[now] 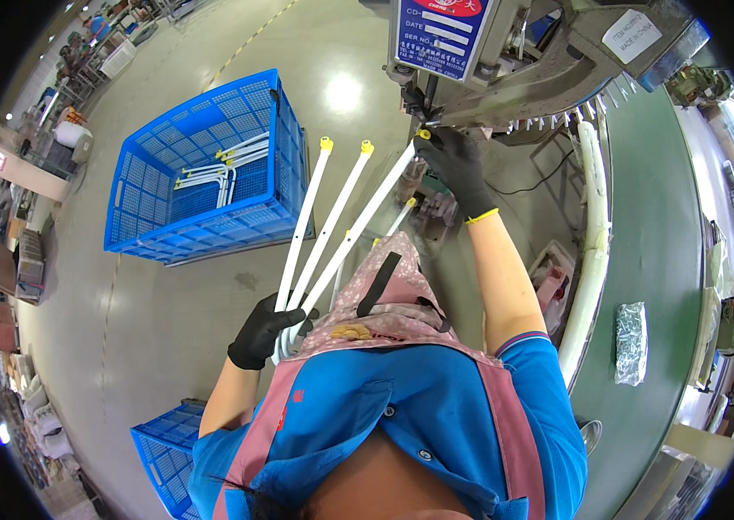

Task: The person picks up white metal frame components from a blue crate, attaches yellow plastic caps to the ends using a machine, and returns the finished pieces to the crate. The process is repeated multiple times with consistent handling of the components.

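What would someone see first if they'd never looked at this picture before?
Probably the big blue basket left of the middle, with white tubes inside. Then the long white tubes with yellow tips near the middle, spreading up from the black-gloved left hand. At the top, right of the middle, a big grey machine stands out, with the black-gloved right hand just below it.

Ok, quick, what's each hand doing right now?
Left hand: closed, holding white tubes near their lower ends.
Right hand: at one tube's yellow tip; how far its fingers are closed can't be told.
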`<action>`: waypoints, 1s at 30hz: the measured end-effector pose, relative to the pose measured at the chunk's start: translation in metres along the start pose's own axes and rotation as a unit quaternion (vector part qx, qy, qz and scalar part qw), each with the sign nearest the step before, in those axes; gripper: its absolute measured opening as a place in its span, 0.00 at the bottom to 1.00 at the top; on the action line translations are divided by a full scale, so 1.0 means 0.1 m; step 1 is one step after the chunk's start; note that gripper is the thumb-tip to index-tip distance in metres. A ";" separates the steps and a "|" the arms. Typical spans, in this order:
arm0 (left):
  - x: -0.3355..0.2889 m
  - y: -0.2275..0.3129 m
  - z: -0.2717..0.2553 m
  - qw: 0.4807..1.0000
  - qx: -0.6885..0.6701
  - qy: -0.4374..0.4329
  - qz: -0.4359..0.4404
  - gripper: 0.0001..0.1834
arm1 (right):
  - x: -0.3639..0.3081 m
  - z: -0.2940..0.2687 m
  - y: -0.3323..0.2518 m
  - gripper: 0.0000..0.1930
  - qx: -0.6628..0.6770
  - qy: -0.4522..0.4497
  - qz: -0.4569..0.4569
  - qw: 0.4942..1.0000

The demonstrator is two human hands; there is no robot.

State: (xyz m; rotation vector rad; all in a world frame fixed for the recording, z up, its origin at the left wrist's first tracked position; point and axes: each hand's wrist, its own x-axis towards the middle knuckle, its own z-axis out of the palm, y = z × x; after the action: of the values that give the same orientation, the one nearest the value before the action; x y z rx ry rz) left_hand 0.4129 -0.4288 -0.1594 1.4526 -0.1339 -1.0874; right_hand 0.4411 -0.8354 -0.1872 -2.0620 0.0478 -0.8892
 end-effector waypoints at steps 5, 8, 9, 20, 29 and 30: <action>0.00 0.08 -0.05 1.000 0.015 0.014 -0.018 0.21 | 0.13 0.09 0.18 0.15 -0.026 -0.066 0.070 0.995; -0.02 0.22 -0.08 1.000 0.025 0.007 -0.014 0.21 | 0.31 0.18 0.25 0.17 -0.125 -0.032 -0.093 0.987; -0.03 0.26 -0.09 1.000 0.018 0.013 -0.019 0.21 | 0.32 0.17 0.26 0.16 -0.132 -0.048 -0.076 0.987; -0.11 0.38 -0.07 1.000 0.017 0.016 -0.015 0.20 | 0.32 0.26 0.46 0.14 -0.017 -0.172 0.149 0.974; -0.09 0.24 -0.02 0.999 0.030 0.008 -0.014 0.21 | -0.01 0.35 0.45 0.19 -0.113 -0.166 -0.016 0.979; -0.07 0.23 -0.03 0.999 0.029 0.012 -0.020 0.21 | -0.04 0.37 0.40 0.19 -0.140 -0.130 -0.072 0.979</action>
State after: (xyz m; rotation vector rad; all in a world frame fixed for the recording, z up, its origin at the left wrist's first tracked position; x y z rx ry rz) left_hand 0.4224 -0.4276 -0.1376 1.5254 -0.1211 -1.1059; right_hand 0.4716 -0.8332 -0.2318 -2.4568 -0.1272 -0.7231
